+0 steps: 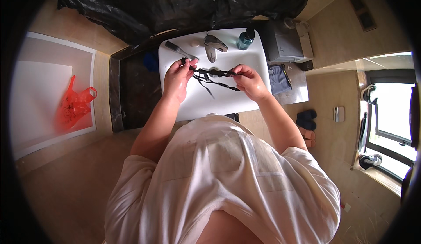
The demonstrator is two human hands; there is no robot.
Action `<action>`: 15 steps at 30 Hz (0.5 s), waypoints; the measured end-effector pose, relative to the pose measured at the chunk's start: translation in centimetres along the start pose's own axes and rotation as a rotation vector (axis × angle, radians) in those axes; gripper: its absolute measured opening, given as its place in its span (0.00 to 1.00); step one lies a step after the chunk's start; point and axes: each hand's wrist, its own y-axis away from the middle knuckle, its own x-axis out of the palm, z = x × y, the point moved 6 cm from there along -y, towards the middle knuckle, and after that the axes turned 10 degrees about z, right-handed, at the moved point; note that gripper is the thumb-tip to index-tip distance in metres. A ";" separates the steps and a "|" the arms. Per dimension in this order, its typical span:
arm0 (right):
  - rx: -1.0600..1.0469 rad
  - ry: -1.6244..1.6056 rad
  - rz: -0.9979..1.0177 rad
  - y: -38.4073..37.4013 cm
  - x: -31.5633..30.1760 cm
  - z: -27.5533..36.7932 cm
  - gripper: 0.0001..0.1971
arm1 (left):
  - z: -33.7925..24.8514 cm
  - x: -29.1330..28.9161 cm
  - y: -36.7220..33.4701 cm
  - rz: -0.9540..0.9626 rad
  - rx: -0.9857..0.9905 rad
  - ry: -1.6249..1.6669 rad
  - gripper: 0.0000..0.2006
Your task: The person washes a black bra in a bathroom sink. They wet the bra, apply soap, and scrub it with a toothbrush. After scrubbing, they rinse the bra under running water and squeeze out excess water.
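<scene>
A thin black strap, knotted or bunched along its middle [215,73], stretches between my two hands above the white sink [210,105]. My left hand [179,78] pinches one end between thumb and fingers. At the other end, my right hand [249,80] is closed on the strap. Loose strands dangle below it toward the basin. What kind of strap it is, I cannot make out. Just beyond my left hand, a brush with a dark head [173,46] lies on the sink rim. The metal faucet [214,48] stands behind the strap.
A teal bottle with a black cap [245,40] stands at the sink's back right. Grey cloth [279,79] lies on the counter to the right, below a grey box [283,42]. A red plastic bag [75,105] is in the white-edged recess at left. Slippers [306,120] are on the floor.
</scene>
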 end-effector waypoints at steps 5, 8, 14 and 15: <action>0.084 0.971 0.276 0.2 1.2 -0.1 0.05 | -0.1 0.5 0.2 -0.050 0.075 0.033 0.10; 0.474 1.622 0.357 0.2 -0.8 -2.8 0.07 | -0.8 0.9 0.3 -0.103 0.136 0.004 0.09; 0.434 1.620 0.172 1.1 -1.5 -3.2 0.13 | -2.0 -0.3 0.0 -0.225 0.303 -0.089 0.10; 0.434 1.428 0.247 1.3 -0.9 -3.0 0.13 | -1.9 -0.8 0.0 -0.239 0.329 -0.080 0.10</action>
